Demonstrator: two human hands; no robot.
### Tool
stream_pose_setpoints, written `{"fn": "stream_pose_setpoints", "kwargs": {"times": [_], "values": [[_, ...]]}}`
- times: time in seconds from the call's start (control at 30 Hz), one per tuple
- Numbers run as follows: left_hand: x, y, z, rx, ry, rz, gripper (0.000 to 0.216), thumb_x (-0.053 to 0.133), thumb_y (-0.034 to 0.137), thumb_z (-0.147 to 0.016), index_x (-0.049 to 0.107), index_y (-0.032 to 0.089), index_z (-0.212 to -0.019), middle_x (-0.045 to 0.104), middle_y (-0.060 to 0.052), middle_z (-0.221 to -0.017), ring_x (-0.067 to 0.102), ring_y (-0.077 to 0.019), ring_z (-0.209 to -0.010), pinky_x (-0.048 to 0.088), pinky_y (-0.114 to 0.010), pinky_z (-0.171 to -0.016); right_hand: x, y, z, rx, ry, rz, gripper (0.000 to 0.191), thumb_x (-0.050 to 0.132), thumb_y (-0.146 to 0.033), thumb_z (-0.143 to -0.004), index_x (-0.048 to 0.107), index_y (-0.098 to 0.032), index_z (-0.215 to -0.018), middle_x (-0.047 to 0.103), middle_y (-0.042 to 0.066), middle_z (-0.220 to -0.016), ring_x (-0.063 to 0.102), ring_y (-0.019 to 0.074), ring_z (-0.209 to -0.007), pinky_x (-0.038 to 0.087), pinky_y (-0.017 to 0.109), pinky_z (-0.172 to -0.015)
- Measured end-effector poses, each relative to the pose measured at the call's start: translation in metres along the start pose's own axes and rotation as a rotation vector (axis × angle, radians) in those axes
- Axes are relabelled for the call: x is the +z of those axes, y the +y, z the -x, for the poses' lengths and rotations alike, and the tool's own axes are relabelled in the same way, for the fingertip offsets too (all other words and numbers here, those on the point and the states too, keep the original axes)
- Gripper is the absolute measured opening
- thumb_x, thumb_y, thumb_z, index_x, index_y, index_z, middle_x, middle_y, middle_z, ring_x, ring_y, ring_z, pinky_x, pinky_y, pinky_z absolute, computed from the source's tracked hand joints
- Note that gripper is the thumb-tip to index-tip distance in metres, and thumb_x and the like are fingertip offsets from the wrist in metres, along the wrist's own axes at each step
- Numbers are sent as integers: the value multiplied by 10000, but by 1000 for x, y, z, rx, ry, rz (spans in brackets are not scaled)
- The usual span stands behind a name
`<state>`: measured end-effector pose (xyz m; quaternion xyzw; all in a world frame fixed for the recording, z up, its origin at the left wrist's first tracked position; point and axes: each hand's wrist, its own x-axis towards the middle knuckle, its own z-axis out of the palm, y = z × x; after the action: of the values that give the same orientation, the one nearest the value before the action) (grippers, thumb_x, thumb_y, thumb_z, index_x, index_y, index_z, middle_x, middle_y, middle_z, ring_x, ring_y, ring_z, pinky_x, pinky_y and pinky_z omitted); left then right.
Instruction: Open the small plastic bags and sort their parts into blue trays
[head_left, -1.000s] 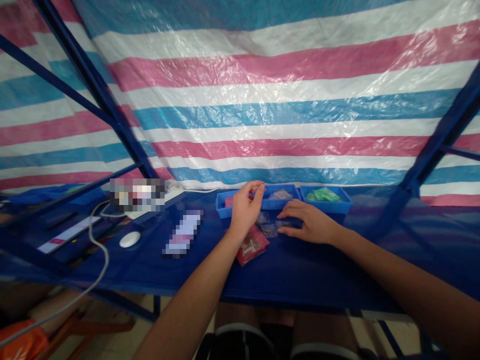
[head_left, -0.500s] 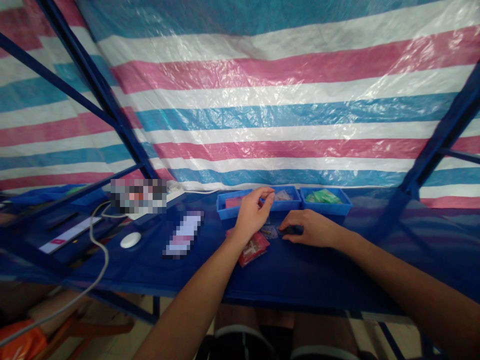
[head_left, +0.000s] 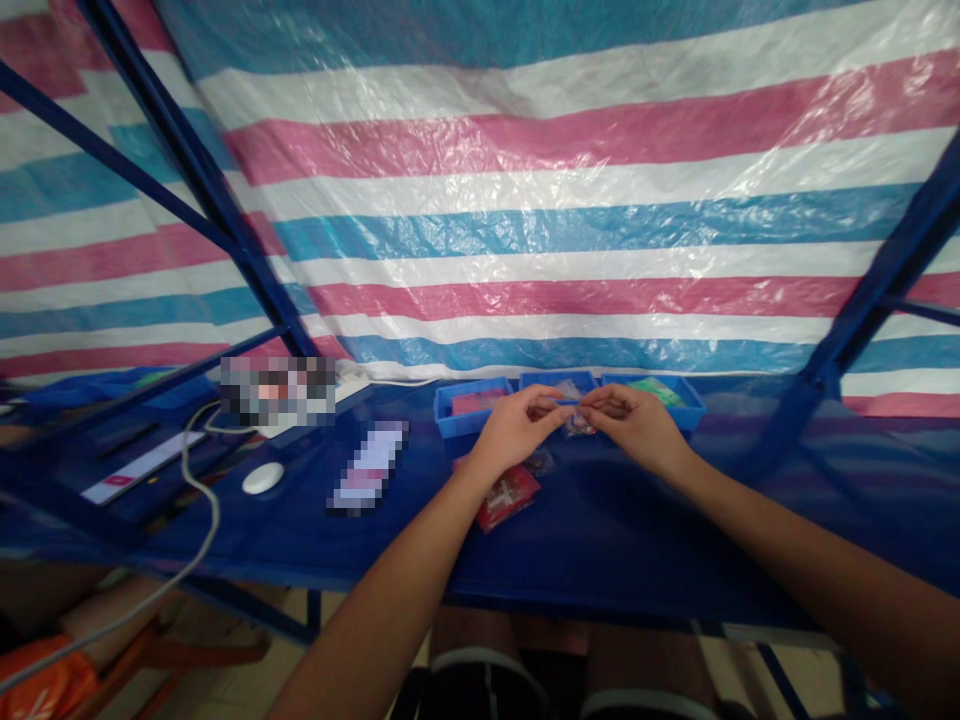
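A small clear plastic bag (head_left: 579, 425) with tiny contents hangs between my two hands in front of the blue trays. My left hand (head_left: 521, 425) pinches its left upper edge, thumb and fingers together. On the other side, my right hand (head_left: 636, 422) has its fingertips closed on the bag's right edge. Below my left wrist lie red packets (head_left: 508, 498) on the blue table (head_left: 600, 560), partly covered by my forearm. Another small clear bag (head_left: 538, 462) rests beside them. What the held bag contains is too small to make out.
Along the back stand a blue tray (head_left: 457, 425) with red packets, a middle tray (head_left: 529, 383) with clear bags, and a right tray (head_left: 694, 410) with green packets. Leftward are a phone (head_left: 369, 465), a white mouse (head_left: 262, 478), a cable (head_left: 210, 510) and metal frame bars (head_left: 255, 270).
My right hand has moved left and up from the table to meet my left hand. My left hand has shifted slightly right and down. The clear bag now shows between them.
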<state>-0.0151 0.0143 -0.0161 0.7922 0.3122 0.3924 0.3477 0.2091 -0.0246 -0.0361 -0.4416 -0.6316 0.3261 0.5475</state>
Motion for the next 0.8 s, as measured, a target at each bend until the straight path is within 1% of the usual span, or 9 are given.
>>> {"fn": "stream_pose_setpoints", "kwargs": {"times": [0.1,0.17,0.23,0.3,0.4,0.5,0.63,0.8], "values": [[1,-7,-1,-56,-67,123,409,847,385,-852,712,177,-1177,822,-79,-984,779,-208,-872,593,-313,-816,-2,-1,-3,55,34,-110,353,878,-526,-781,745,-240,-940,825,82,-901,785,266,-796,650,424,-786],[1,-9,-3,-65,-71,181,353,840,335,-853,709,166,-1134,813,-80,-975,772,-196,-874,585,-303,-816,-1,-4,-3,73,21,-160,362,890,-528,-773,743,-241,-938,825,76,-903,782,253,-785,650,422,-802],[1,-10,-4,-50,-29,194,327,821,297,-862,689,167,-1132,797,-69,-966,760,-180,-876,573,-292,-819,0,-8,-2,88,-10,-207,384,913,-508,-750,740,-234,-956,825,72,-917,785,247,-796,650,423,-829],[1,-8,-4,-17,28,187,346,804,251,-862,641,176,-1157,778,-48,-952,745,-162,-871,562,-283,-832,3,-11,0,110,-51,-236,427,940,-484,-715,730,-223,-980,823,72,-929,788,245,-807,652,427,-838],[3,-3,-3,25,46,165,349,764,202,-870,578,188,-1164,752,-29,-947,729,-147,-868,543,-263,-814,7,-11,2,136,-84,-249,454,952,-463,-692,710,-212,-984,813,61,-893,776,229,-772,651,415,-796],[4,3,-1,50,15,101,324,728,181,-879,573,195,-1164,737,-26,-961,717,-144,-875,521,-247,-772,11,-9,3,110,-84,-231,431,938,-442,-708,709,-211,-991,800,50,-881,747,202,-739,632,384,-752],[4,6,1,66,-7,62,302,731,206,-880,603,196,-1153,731,-30,-985,708,-146,-890,528,-257,-790,15,-5,5,80,-105,-210,375,901,-411,-746,717,-223,-1013,791,48,-920,733,203,-789,607,368,-751],[6,5,1,46,-17,57,293,755,226,-864,630,187,-1126,727,-28,-959,698,-136,-836,543,-254,-769,20,-4,6,87,-117,-225,328,850,-293,-743,672,-231,-1011,768,18,-897,703,178,-757,564,336,-735]]}}
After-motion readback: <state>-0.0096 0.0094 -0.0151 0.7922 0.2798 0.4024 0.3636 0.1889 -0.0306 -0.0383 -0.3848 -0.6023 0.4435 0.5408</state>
